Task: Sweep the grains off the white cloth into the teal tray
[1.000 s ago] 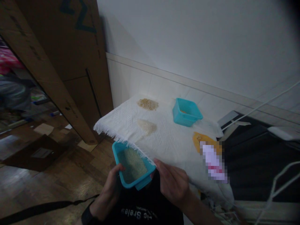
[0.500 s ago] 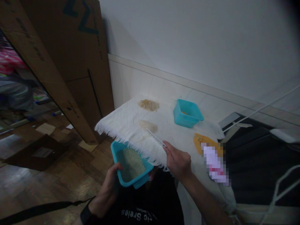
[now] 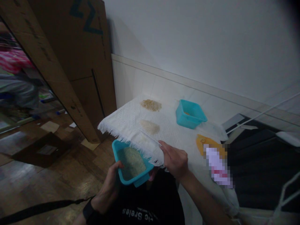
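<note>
My left hand (image 3: 109, 186) grips a teal plastic tub (image 3: 134, 182) by its left side, thumb over the rim. Pale grains like rice (image 3: 133, 160) lie inside, and the tub is held under the fringed edge of a white cloth (image 3: 122, 120). Fingers of my right hand (image 3: 175, 158) are closed on a thin white stick-like tool (image 3: 150, 137), laid low over the cloth near that edge. Just beyond the tool is a pile of pale grains (image 3: 150, 126). Farther back sits a pile of tan grains (image 3: 151, 105).
A second teal tub (image 3: 187, 121) stands at the back right, something orange inside. Right of the cloth lie an orange-yellow item (image 3: 201, 145) and a blurred-out packet (image 3: 217, 165), beside a black surface (image 3: 262, 162). A tall cardboard box (image 3: 86, 62) stands left; a person sits beyond it.
My right hand has drawn the white tool slightly left and nearer the fringed edge, away from the pale pile. The tub stays under the edge. The view has shifted a little.
</note>
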The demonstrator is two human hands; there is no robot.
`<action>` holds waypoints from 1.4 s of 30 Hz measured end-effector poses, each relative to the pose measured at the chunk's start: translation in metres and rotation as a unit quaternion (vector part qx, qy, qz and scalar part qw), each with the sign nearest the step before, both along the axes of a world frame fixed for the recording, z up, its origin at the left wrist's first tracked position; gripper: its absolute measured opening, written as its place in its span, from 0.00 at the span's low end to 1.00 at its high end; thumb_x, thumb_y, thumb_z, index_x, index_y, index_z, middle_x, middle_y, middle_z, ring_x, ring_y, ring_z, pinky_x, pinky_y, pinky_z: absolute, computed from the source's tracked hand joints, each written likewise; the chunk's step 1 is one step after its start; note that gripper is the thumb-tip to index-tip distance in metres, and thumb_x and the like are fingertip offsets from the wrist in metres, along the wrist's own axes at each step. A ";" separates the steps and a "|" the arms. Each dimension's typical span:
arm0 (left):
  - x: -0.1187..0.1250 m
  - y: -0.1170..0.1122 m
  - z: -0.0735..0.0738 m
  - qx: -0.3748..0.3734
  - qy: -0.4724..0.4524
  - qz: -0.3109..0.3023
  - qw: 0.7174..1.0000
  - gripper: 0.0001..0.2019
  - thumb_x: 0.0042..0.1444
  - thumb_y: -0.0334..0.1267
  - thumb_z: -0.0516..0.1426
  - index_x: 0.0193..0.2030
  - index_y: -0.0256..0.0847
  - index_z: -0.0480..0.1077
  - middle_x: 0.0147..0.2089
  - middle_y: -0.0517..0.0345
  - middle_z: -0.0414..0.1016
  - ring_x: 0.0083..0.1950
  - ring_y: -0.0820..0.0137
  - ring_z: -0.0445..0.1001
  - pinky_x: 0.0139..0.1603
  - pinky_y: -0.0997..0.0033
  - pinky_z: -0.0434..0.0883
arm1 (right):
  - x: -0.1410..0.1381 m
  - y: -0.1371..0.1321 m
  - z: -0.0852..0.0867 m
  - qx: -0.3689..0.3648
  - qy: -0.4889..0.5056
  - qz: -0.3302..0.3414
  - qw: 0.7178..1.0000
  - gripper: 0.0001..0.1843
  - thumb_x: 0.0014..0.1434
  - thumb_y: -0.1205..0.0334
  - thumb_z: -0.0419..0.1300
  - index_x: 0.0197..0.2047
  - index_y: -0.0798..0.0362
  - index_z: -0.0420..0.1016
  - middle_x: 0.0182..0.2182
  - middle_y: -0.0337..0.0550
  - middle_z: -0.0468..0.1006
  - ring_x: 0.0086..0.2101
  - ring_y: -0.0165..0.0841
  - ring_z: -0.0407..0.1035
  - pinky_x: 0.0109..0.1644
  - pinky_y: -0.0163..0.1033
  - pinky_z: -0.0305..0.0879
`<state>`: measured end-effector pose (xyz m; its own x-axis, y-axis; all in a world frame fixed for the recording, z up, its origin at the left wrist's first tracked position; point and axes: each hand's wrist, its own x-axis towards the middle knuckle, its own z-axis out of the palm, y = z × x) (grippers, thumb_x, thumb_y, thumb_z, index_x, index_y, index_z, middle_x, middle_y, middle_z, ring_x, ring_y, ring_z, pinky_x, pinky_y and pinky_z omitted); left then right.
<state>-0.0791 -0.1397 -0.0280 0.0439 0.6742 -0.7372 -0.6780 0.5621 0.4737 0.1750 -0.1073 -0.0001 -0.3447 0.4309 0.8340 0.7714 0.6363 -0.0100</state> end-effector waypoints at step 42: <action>0.003 -0.004 0.010 -0.003 0.034 -0.009 0.999 0.15 0.59 0.27 0.61 0.52 0.30 0.82 0.25 0.53 0.83 0.22 0.60 0.80 0.23 0.65 0.77 | 0.034 0.038 -0.003 -0.040 0.103 -0.023 0.994 0.17 0.73 0.69 0.64 0.58 0.44 0.90 0.43 0.41 0.93 0.35 0.36 0.90 0.42 0.35 0.88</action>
<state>-0.0757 -0.1437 -0.0177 0.0058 0.6693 -0.7430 -0.6340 0.5770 0.5149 0.2086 -0.0694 -0.0026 -0.1476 0.5108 0.8470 0.7760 0.5908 -0.2210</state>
